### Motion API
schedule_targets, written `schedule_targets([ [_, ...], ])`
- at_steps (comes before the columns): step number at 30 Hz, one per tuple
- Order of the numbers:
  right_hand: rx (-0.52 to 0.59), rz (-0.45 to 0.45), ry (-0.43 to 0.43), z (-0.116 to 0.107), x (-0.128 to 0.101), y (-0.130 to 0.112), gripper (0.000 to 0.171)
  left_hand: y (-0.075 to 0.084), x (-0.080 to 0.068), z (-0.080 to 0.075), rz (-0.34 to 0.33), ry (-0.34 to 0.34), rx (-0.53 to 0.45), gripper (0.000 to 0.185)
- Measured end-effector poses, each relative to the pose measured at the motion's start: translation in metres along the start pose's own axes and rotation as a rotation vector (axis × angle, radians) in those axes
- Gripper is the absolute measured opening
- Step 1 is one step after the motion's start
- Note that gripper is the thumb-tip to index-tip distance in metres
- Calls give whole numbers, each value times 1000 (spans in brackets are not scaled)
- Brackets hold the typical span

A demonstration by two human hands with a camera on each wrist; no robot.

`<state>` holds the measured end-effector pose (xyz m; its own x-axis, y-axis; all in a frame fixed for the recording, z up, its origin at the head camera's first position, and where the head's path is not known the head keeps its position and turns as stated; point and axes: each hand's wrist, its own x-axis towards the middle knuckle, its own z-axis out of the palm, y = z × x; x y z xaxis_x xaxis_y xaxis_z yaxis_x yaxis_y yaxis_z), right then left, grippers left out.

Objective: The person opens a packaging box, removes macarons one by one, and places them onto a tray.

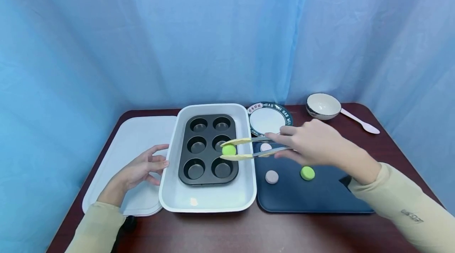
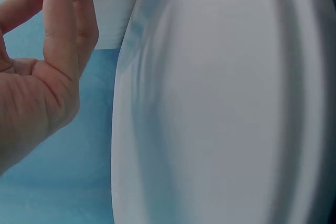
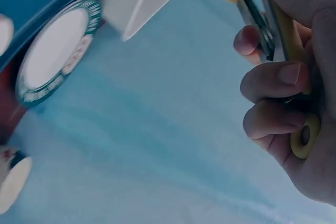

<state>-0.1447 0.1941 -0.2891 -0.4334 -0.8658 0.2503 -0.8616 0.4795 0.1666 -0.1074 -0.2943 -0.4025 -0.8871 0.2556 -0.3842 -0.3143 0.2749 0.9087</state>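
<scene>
Right hand clenched tongs pinching green puck, likely light, slippery; left hand lay relaxed beside white tray.

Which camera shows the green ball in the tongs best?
The head view: the green ball sits pinched between the tongs tips above the muffin pan. The right wrist view shows only the right hand gripping the tongs' handles; the left wrist view shows neither.

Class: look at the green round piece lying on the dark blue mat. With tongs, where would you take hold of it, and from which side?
Probably across its rounded rim, tong tips on opposite sides, coming from above. The green round piece lies flat on the dark blue mat with clear space around it; the lilac piece sits apart to its left, so either side is free.
</scene>
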Motion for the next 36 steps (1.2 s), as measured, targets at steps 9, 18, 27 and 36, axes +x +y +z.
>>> schedule_targets([
  [9, 45, 138, 39, -6, -68, 30, 52, -9, 3, -2, 39, -22, -108, 69],
  [18, 98, 409, -27, -8, -154, 42, 56, -13, 7, -4, 102, -5, -117, 75],
  [27, 52, 620, -88, 3, -227, 36, 55, -12, 8, -3, 117, -1, -111, 74],
  [36, 28, 675, -107, 25, -263, 39, 63, -15, 10, -3, 130, -8, -138, 73],
])
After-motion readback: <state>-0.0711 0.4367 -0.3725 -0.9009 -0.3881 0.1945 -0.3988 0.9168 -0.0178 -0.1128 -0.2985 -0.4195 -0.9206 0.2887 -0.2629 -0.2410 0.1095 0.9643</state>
